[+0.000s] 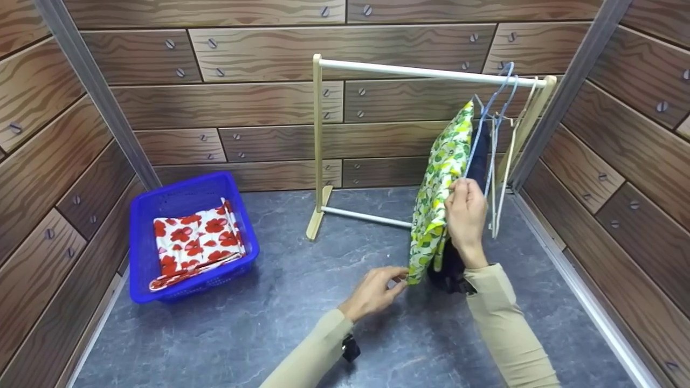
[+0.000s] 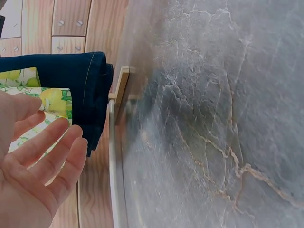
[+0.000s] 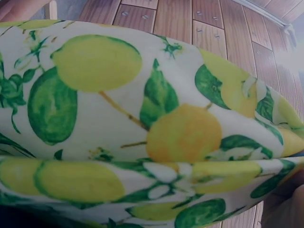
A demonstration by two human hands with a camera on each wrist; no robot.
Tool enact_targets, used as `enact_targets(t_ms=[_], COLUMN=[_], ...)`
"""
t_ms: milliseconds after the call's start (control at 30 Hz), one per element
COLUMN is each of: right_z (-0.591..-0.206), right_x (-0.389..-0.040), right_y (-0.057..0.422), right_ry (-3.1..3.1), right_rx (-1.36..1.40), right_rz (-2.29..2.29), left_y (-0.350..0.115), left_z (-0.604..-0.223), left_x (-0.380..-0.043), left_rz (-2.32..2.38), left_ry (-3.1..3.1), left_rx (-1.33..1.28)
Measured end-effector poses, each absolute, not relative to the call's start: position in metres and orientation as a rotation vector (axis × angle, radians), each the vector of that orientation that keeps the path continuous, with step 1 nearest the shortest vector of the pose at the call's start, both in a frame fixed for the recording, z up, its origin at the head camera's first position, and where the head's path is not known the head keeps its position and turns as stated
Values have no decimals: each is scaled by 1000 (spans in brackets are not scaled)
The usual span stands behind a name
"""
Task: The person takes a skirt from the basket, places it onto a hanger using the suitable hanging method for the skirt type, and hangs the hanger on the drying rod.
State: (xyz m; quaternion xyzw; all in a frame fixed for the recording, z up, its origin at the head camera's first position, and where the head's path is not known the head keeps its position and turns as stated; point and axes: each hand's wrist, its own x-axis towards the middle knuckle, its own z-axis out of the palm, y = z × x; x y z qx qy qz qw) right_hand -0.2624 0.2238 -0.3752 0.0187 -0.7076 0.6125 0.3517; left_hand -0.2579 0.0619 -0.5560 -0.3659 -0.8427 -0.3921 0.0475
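A lemon-print cloth (image 1: 444, 156), white with yellow fruit and green leaves, hangs folded from the rack's right half. My left hand (image 1: 371, 292) pinches its lower front corner between thumb and index finger; the other fingers are spread loosely in the left wrist view. Higher up, my right hand (image 1: 467, 210) grips the cloth's near edge with curled fingers. The print (image 3: 109, 61) fills most of the right wrist view and hides most of that hand. Directly behind the cloth hangs a dark blue garment (image 2: 88, 78) with a stitched seam.
The clothes rack has a white top bar (image 1: 404, 70) and wooden posts. Blue hangers (image 1: 506, 97) and pale hangers (image 1: 515, 137) hang at its right end. On the left, a blue basket (image 1: 249, 237) holds a folded red-flowered cloth (image 1: 194, 242). Wood-patterned walls surround the grey floor.
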Motion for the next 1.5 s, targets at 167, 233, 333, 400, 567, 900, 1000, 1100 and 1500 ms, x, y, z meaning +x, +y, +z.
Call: enact_targets(t_ms=[167, 233, 333, 400, 567, 900, 1000, 1100, 1500], right_z=[-371, -370, -368, -367, -365, -399, -403, -406, -377], right_x=[-265, -266, -267, -268, -268, -296, -296, -296, -288], right_y=[226, 227, 228, 228, 229, 253, 256, 258, 271], right_ry=[-1845, -1858, -1891, -1915, -1954, -2064, -2090, -2116, -2381], right_rx=[51, 39, 6, -24, -77, -247, -266, -283, -104], right_rz=[1597, 1581, 1537, 1515, 1485, 1265, 1211, 1149, 911], left_y=[64, 65, 68, 69, 72, 75, 77, 79, 89], left_z=[-555, -555, -554, -554, -554, -555, -555, -555, -555], left_x=[-258, -258, -258, -257, -255, -253, -253, -252, -253], left_rz=[-1200, -1199, -1205, -1213, -1246, -1252, -1245, -1238, -1107], left_ry=[-2566, -2553, -2537, -2530, -2531, -2559, -2556, -2565, -2630], left_rx=[-1133, -1140, -1144, -1149, -1165, -1160, -1151, -1124, -942])
